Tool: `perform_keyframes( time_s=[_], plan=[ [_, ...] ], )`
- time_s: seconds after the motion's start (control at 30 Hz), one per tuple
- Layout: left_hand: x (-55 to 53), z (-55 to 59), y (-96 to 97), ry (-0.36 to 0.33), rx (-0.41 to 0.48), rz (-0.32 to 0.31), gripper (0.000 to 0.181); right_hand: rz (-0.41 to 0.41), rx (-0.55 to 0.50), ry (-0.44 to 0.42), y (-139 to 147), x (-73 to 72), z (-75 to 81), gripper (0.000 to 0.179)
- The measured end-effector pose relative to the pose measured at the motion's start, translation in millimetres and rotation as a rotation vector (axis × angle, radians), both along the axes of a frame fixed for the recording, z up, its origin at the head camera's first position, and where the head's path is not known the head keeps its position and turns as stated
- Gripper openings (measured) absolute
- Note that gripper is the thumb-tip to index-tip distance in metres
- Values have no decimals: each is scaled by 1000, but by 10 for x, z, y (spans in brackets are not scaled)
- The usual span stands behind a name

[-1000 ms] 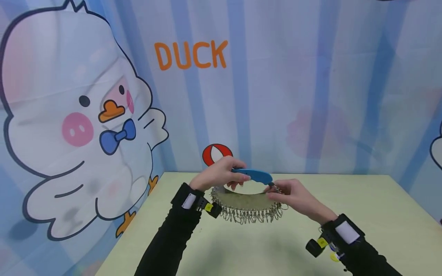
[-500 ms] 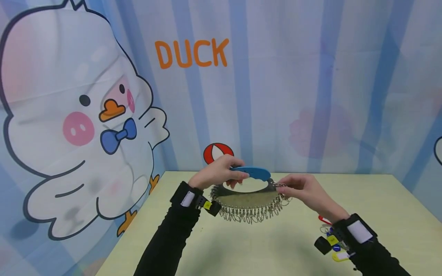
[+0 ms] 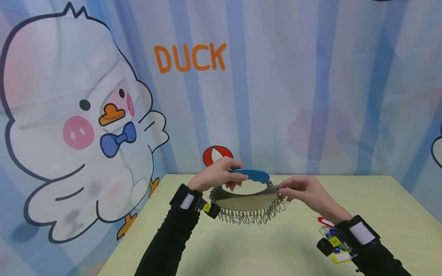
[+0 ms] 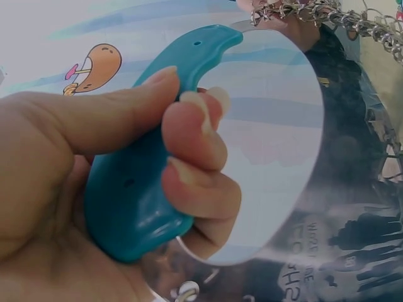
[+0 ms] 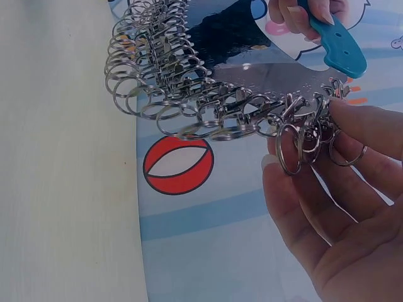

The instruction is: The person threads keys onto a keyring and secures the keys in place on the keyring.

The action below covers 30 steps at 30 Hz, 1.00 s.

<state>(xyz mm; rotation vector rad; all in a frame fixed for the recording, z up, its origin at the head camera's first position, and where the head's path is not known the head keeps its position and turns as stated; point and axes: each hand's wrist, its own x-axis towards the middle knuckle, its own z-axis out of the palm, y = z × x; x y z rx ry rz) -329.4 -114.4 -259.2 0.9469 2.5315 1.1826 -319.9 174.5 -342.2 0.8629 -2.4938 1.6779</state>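
"Take the metal plate (image 3: 246,202) as the clock's centre. What's furthest left?"

"At ten o'clock a big white printed bird (image 3: 79,165) spreads over the curtain (image 3: 276,96). At eleven there's a red-and-white ball (image 3: 211,154), also printed, and my left hand (image 3: 221,174) covers a bit of its lower edge."

"What's that hand doing?"

"It sits between ten and eleven, fingers clamped round the blue handle (image 3: 253,174): thumb on the near side, the others curled through the plate's opening. The left wrist camera (image 3: 210,209), at nine, blocks my view of the plate's left end."

"And the plate itself?"

"Dead centre, held up above the table (image 3: 241,253), handle at twelve. Metal rings (image 3: 246,218) hang crowded along its curved lower edge, right up to both ends."

"Your other hand?"

"My right hand (image 3: 305,191) is at three, thumb and fingertips pinched on a few rings at the plate's right end."

"Anything beyond it?"

"Near four o'clock, on the table and well apart from the plate: a red tag (image 3: 325,221), some blue pieces (image 3: 332,232) and a yellow tag (image 3: 340,257). The right wrist camera (image 3: 326,246) and my black sleeve (image 3: 376,257) cover part of them, so I can't tell how many lie there."
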Motion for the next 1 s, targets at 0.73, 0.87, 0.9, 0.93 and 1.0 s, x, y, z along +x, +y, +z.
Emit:
perform_keyframes(
  time_s=[0.73,0.87,0.9,0.93,1.0],
  plan=[
    [40,54,-4,42,14,-6,12,28,-1,-20,82,7,11,36],
    [56,59,-9,37,11,-10,12,14,-9,-24,77,38,15,36],
    [61,59,-11,36,10,-12,12,12,-11,-28,75,45,16,36],
    [68,58,-13,33,11,-14,12,10,-11,-32,72,52,15,36],
    [85,60,-17,29,12,-17,12,7,-13,-42,67,66,14,37]
  ],
)
